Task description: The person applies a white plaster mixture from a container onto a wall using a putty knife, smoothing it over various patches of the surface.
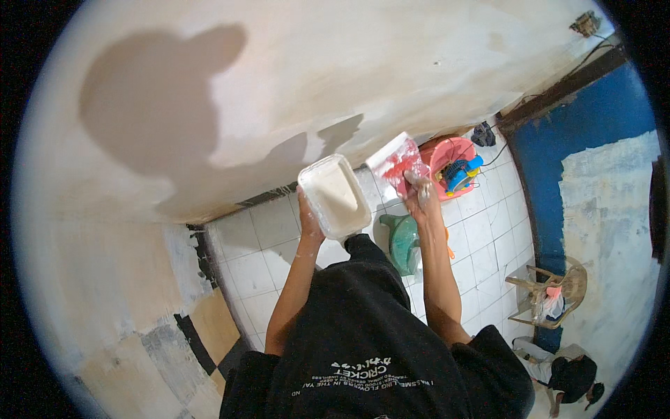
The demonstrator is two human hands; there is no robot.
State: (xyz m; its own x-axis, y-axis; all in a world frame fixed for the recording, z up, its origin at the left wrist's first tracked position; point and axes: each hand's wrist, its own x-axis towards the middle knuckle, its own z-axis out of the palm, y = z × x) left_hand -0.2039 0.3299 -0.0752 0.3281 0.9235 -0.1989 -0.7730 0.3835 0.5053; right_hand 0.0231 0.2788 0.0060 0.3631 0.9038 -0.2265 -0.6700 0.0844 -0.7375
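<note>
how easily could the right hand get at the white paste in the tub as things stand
Quite easily, it seems: the left hand holds the tub with its open top in view, and nothing visible lies between the white paste and the scraper in the right hand.

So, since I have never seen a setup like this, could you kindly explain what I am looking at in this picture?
Of course. There is no machine here: a person works with bare hands, and a wide fisheye camera on their head looks down, so straight edges bend.

The left hand holds a rectangular white tub with creamy paste in it. The right hand holds a flat, red spreader smeared with white.

Ahead is a pale wall. On the tiled floor are a pink basin with things in it and a green plastic item. Another person is at lower right, near a chair.
</note>
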